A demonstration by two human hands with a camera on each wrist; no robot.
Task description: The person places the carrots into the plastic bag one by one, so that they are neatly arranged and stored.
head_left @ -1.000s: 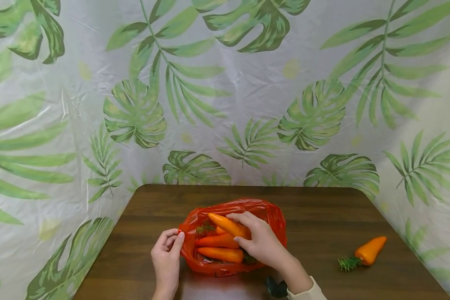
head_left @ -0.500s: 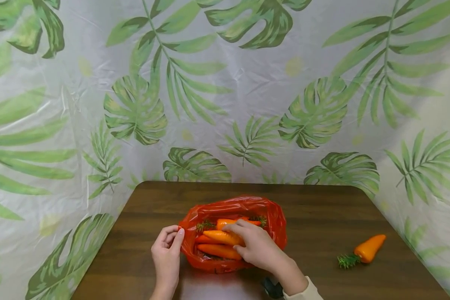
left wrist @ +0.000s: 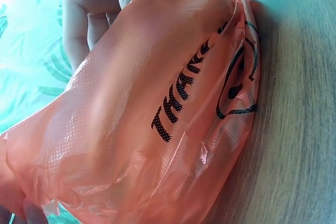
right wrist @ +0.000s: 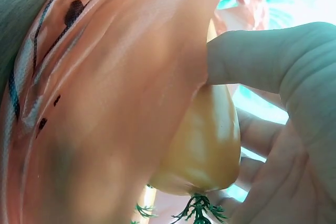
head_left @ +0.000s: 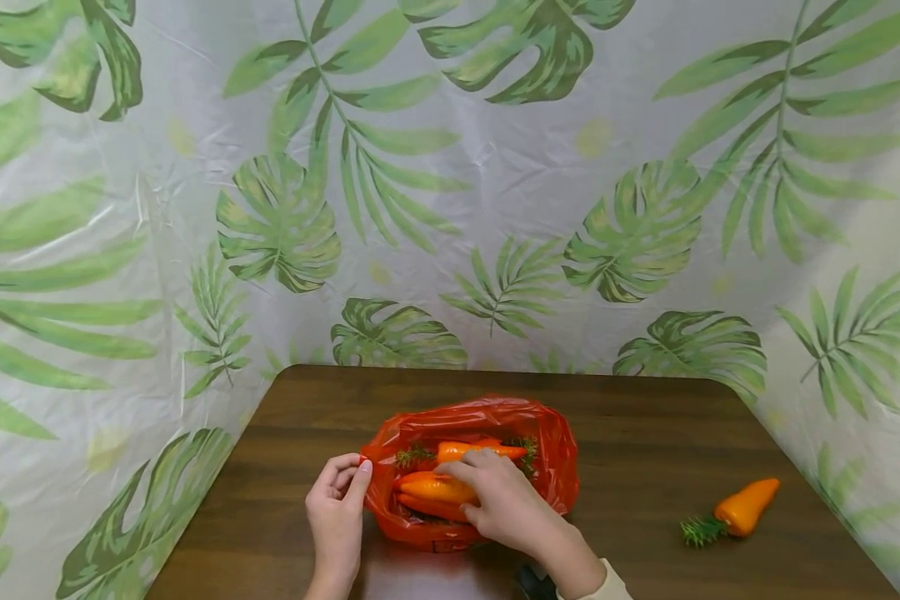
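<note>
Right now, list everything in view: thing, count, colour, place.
Plastic bag: one, red with black print, table centre, mouth open.
Carrots in bag: at least three, orange with green tops, inside the bag.
Loose carrot: one, orange, green top, table's right side.
Table: one, dark brown wood.
Backdrop: white sheet with green leaves, behind and beside the table.
Left hand: fingers pinch the bag's rim.
Right hand: grips a carrot inside the bag.

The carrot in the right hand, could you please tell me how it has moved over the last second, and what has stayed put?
The right hand has lowered the orange toy carrot from above the red plastic bag down into it, onto the other carrots, and still grips it. The left hand still pinches the bag's left rim. The lone orange carrot on the dark wooden table has not moved.
</note>
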